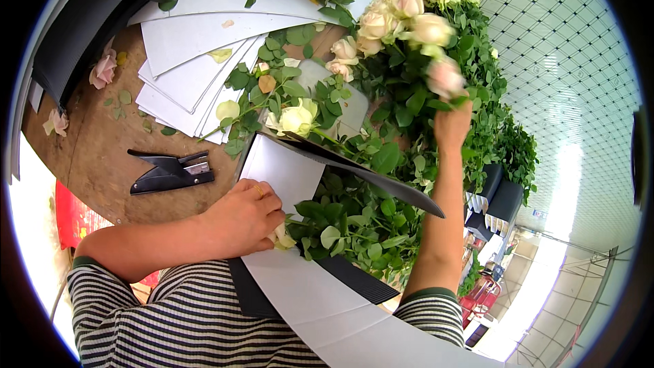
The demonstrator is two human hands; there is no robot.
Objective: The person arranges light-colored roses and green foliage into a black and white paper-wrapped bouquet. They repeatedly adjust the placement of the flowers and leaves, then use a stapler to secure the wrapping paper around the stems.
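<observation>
I have the left hand (251, 218) low in the middle of the view, fingers curled in against the near left edge of the folded card (285, 172), beside a partly hidden cream bloom; I cannot tell what its grip has pinched. The right hand (453, 125) reaches out to the far right, just under a blurred pink rose (445, 80). Its grip looks mostly drawn in, but blur and leaves cover the fingertips, so I cannot tell if it has a stem.

The folded card stands between my two arms, white inside, with leafy stems (361, 221) lying along it. Its dark flap (398, 187) points right, its tip at the right forearm, so room is tight there. Past it the rose bunch (402, 13) crowds the upper right.

On my left there is more room: brown wood shows on the bench (95, 153) around the black stapler (174, 173), out to the curved edge. White sheets (184, 44) fan across the far side. A long white strip (306, 300) runs from the left hand past the lower edge of view.
</observation>
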